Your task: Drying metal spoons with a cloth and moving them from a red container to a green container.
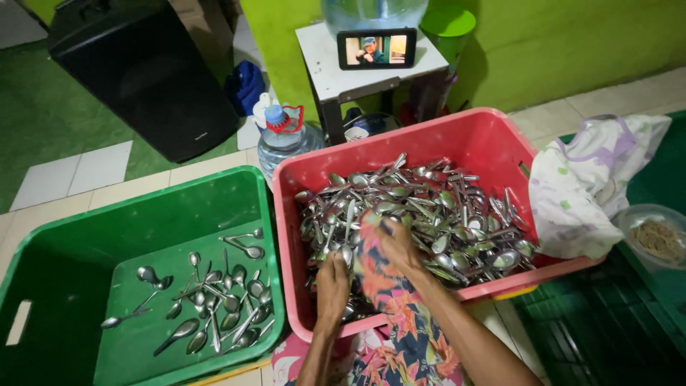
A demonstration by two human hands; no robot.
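Note:
A red plastic crate [471, 136] holds a heap of several metal spoons [429, 214]. My left hand [333, 280] reaches into the crate's near left part and grips spoons there. My right hand [400, 246] is beside it, closed on a flowery orange cloth [375, 275] that drapes down over my forearm. To the left stands a green plastic crate [86, 229] with several spoons [214, 300] scattered on its floor.
A white patterned cloth [593, 179] hangs over the red crate's right edge, next to a clear bowl [654, 236]. Behind stand a water bottle [282, 139], a small white stand [371, 68] with a phone [376, 48], a black speaker [143, 71] and a green wall.

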